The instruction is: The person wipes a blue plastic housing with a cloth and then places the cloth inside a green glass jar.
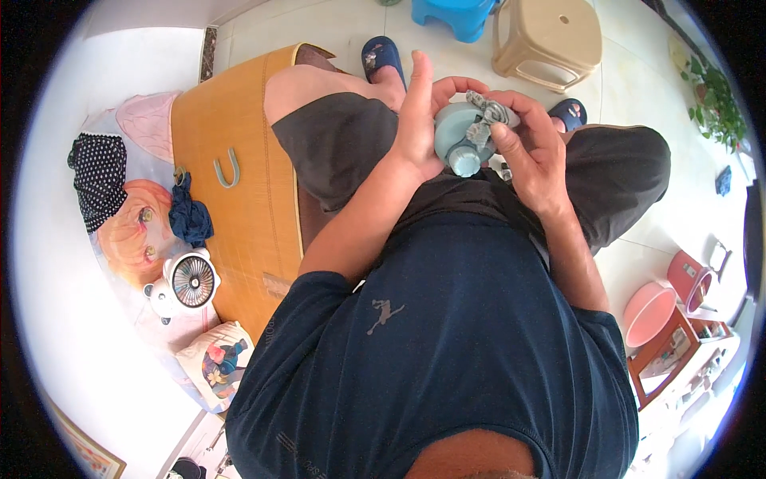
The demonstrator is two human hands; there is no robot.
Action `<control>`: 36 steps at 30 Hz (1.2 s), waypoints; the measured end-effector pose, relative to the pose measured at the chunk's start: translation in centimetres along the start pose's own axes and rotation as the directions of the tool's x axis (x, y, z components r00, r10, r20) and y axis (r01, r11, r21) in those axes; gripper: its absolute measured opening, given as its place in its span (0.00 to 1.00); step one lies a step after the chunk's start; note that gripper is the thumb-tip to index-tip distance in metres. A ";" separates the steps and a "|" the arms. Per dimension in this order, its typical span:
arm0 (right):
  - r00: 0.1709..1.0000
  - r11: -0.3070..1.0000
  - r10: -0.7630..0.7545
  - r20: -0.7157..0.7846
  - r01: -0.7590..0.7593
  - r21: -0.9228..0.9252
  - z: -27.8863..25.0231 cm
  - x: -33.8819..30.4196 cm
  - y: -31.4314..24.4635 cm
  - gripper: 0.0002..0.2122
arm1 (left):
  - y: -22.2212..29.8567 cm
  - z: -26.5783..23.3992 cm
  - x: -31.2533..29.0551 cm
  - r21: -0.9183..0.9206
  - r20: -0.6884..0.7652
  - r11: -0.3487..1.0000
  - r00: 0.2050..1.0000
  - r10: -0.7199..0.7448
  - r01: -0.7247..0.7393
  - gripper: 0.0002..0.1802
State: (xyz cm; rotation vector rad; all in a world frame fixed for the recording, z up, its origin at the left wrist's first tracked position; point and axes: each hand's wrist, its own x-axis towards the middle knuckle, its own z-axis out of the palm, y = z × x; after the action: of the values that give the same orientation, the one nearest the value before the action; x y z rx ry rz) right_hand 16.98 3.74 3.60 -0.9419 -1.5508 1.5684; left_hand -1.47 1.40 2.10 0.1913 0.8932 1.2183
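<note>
A pale blue-green bottle-like thing (454, 126) with a round body and a ribbed cap (463, 160) is held above my lap. My left hand (419, 132) supports it from the left, palm against its side and thumb stretched upward; some of its fingers pass behind. At the bottle's right side is a bunched grey-and-white patterned cloth strip (483, 120). The fingers and thumb of my right hand (533, 152) close on this strip, close against the bottle. Where the strip meets the bottle is partly covered by my fingers.
I sit on a bed edge with a tan mat (239, 104). On it lie a grey U-shaped piece (227, 168), dark blue cloth (190, 214) and a white fan (194, 281). Ahead stand a blue stool (455, 14) and a beige stool (550, 40); pink basins (650, 314) are at right.
</note>
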 end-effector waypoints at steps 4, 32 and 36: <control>0.999 0.998 0.023 0.031 -0.025 0.066 -0.2 0.7 0.3 0.16 | 0.1 0.6 0.5 0.033 -0.009 0.999 1.000 -0.019 0.019 0.55; 0.971 0.995 -0.067 -0.227 0.048 -0.089 1.6 0.3 -2.3 0.09 | -1.0 3.6 -1.5 0.297 -0.185 0.908 0.915 0.358 -0.295 0.29; 0.892 0.981 0.067 -0.446 0.023 0.193 1.0 2.1 -0.9 0.11 | -0.6 3.4 -1.2 -0.039 -0.189 0.993 0.976 0.103 -0.112 0.34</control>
State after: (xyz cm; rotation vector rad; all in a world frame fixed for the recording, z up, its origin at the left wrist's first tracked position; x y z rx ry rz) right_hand 15.07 5.11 4.51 -1.1193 -1.0445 1.3610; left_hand 1.21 1.18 4.53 0.0870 1.0251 1.3744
